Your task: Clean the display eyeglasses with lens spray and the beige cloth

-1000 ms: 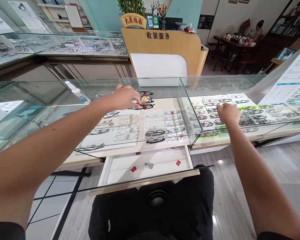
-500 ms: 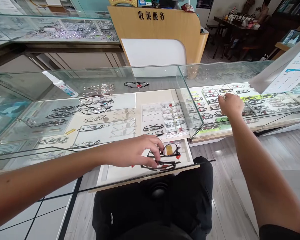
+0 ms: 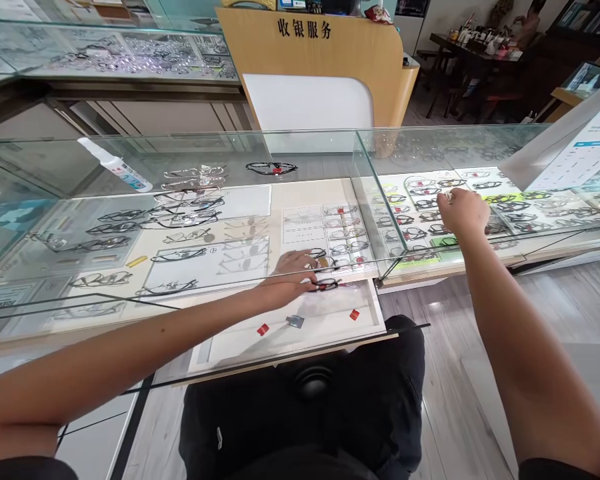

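Note:
My left hand (image 3: 291, 275) reaches through the open side of the glass case, under its top. Its fingers are closed on dark-framed eyeglasses (image 3: 326, 285), over the inner end of the pulled-out drawer (image 3: 240, 343). A second dark frame seems to be in the same grasp, partly hidden by the glass edge. Two red tags (image 3: 263, 329) and a small grey piece (image 3: 295, 321) lie in the drawer. My right hand (image 3: 464, 213) is curled at the glass top of the right-hand case; a small pale thing shows by its fingers, too small to name.
Several eyeglasses (image 3: 180, 219) rest on and inside the left case. A white spray bottle (image 3: 116, 165) lies at the back left. A glass divider (image 3: 380, 193) separates the cases. A paper sheet (image 3: 575, 150) stands at right. A wooden counter (image 3: 310, 57) is beyond.
My left hand has moved forward from the drawer's front, carrying eyeglasses deeper under the glass. The red tags and grey piece now show in the drawer. My right hand has stayed put.

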Motion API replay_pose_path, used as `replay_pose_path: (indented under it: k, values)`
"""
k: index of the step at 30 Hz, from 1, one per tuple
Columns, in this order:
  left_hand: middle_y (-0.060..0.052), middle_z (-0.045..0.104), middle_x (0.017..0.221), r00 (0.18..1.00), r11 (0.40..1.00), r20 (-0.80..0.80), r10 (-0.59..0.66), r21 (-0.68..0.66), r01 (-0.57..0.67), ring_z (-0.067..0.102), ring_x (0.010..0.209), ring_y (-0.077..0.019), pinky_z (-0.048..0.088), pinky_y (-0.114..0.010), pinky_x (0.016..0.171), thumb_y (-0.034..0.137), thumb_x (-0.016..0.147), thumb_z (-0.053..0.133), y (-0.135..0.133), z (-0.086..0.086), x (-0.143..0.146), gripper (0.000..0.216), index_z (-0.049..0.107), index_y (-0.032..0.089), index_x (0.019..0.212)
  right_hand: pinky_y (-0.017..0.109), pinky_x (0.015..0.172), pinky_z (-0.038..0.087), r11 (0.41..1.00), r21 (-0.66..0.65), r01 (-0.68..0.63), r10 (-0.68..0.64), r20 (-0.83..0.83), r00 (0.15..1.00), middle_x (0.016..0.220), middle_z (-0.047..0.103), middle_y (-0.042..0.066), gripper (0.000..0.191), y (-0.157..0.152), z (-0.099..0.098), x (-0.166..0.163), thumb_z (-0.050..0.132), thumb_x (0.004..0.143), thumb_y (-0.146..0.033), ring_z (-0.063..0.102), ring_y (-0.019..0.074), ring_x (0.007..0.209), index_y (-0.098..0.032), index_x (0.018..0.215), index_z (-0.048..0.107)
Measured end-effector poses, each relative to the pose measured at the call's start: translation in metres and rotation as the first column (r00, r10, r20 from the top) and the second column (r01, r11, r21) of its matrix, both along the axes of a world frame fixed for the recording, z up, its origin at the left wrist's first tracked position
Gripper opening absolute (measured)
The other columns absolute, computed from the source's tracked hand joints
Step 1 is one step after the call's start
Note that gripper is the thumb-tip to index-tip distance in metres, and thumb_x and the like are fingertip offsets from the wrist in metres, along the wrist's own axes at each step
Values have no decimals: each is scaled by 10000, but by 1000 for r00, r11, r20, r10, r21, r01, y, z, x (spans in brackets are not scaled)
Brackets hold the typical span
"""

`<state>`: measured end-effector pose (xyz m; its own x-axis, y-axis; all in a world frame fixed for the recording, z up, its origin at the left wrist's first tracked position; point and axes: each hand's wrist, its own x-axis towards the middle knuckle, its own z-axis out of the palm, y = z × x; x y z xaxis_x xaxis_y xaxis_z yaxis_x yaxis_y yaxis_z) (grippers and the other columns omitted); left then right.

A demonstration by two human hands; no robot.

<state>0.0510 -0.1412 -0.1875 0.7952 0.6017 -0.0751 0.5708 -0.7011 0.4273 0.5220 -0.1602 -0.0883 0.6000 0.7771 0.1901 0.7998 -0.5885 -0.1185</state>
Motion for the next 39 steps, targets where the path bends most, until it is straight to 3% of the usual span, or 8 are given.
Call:
replay_pose_path:
  k: [3, 5, 11, 15, 25, 39]
  values:
    - [-79, 716, 1479, 993, 975, -16, 119, 192, -114, 371, 1678, -368, 213, -613, 1377, 372, 1037, 651, 37, -27, -5, 206, 819, 289, 952, 478, 808, 523, 1000, 2, -2, 2, -1, 1000, 1030, 783, 229, 455, 0, 1, 0, 467, 1053, -540, 725, 420, 984, -184, 999, 747]
    - [-86, 709, 1492, 983, 952, -19, 184, 252, -173, 375, 1677, -365, 199, -601, 1371, 332, 1028, 639, 60, -38, -7, 214, 806, 276, 906, 478, 812, 519, 1000, 7, -3, 3, -1, 1000, 1042, 784, 239, 463, 0, 1, 0, 467, 1054, -540, 723, 424, 990, -179, 1007, 752]
    - [-113, 583, 1668, 955, 904, 15, 295, 320, -284, 226, 1735, -373, 127, -623, 1366, 337, 1086, 535, 97, -50, -1, 294, 796, 222, 1013, 460, 803, 512, 1000, 17, -5, 5, 0, 1000, 1023, 787, 242, 459, 0, 0, 0, 477, 1046, -532, 721, 411, 975, -177, 1015, 766]
    - [-161, 503, 1747, 935, 875, 11, 355, 347, -337, 191, 1757, -382, 135, -626, 1348, 278, 1071, 559, 107, -53, 13, 269, 803, 202, 988, 440, 778, 499, 1000, 2, 10, -10, -4, 1000, 1000, 791, 226, 444, 1, 1, -1, 484, 1039, -524, 728, 400, 950, -183, 1012, 766]
    - [-194, 487, 1765, 951, 874, -1, 310, 395, -284, 208, 1744, -415, 182, -696, 1300, 231, 1048, 546, 122, -74, 32, 256, 797, 195, 1014, 412, 757, 485, 1000, -1, 15, -15, 10, 1000, 992, 795, 213, 426, 1, 0, -1, 480, 1040, -492, 740, 390, 934, -188, 1047, 778]
    - [-116, 579, 1685, 954, 895, 30, 299, 339, -291, 225, 1710, -380, 152, -615, 1324, 243, 1076, 548, 125, -66, 30, 245, 757, 178, 967, 405, 769, 487, 999, -17, 34, -34, 24, 999, 1031, 803, 216, 405, 0, 1, -2, 485, 1043, -502, 743, 387, 966, -202, 1006, 755]
